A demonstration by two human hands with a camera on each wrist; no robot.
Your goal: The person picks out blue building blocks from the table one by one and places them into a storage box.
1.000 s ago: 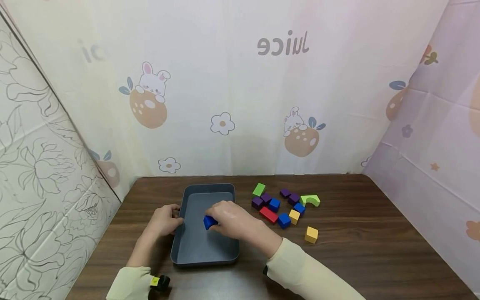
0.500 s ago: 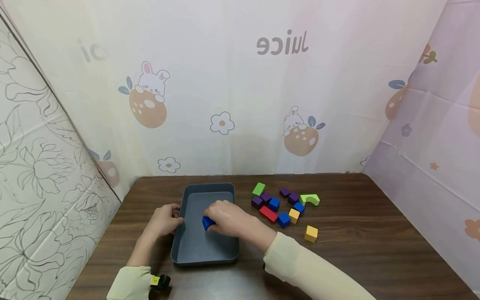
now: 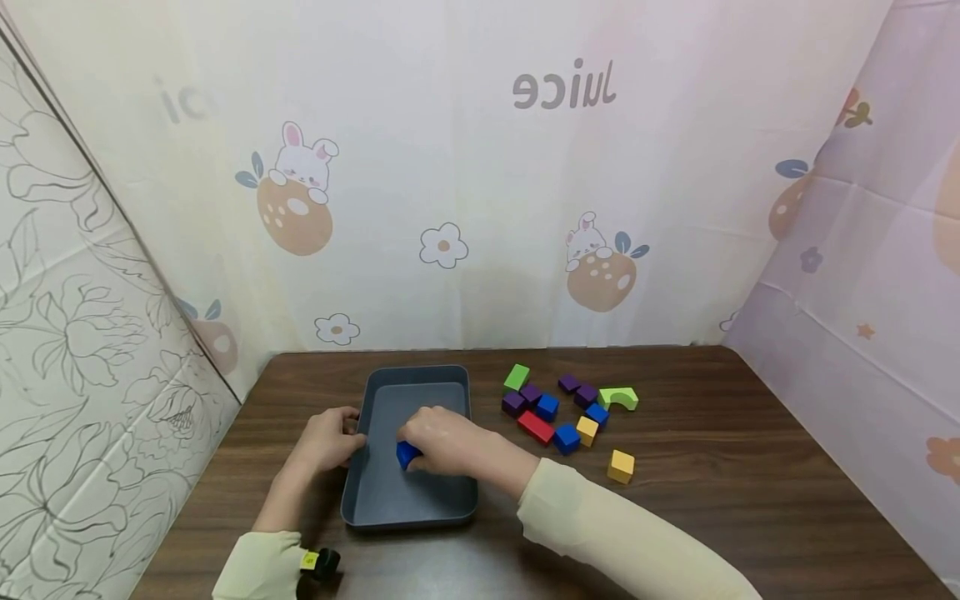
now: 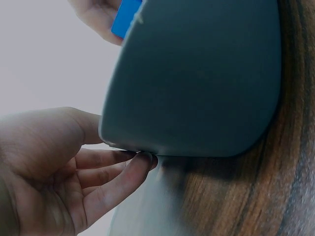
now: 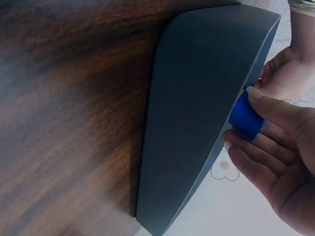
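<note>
Over the left-middle part of a dark grey tray (image 3: 412, 504), my right hand (image 3: 442, 442) pinches a blue block (image 3: 406, 454) between thumb and fingers. The right wrist view has this blue block (image 5: 246, 118) showing just past the tray wall (image 5: 197, 98), thumb on one face. At the tray's left side, my left hand (image 3: 327, 439) grips the edge. Seen from the left wrist, its thumb goes behind the rim while the fingers of the left hand (image 4: 64, 167) lie against the outer wall. The bottom of the held block is hidden by the tray wall in both wrist views.
Right of the tray lie a red block (image 3: 536, 427), a green block (image 3: 517, 378), a light green arch (image 3: 618, 397), several purple and blue cubes, and a yellow cube (image 3: 587, 431). Another yellow cube (image 3: 621, 467) sits nearer the front. A printed curtain (image 3: 450, 167) hangs behind the table.
My right hand has shifted a little to the left over the tray with the blue block in it. The left hand stays on the tray's edge.
</note>
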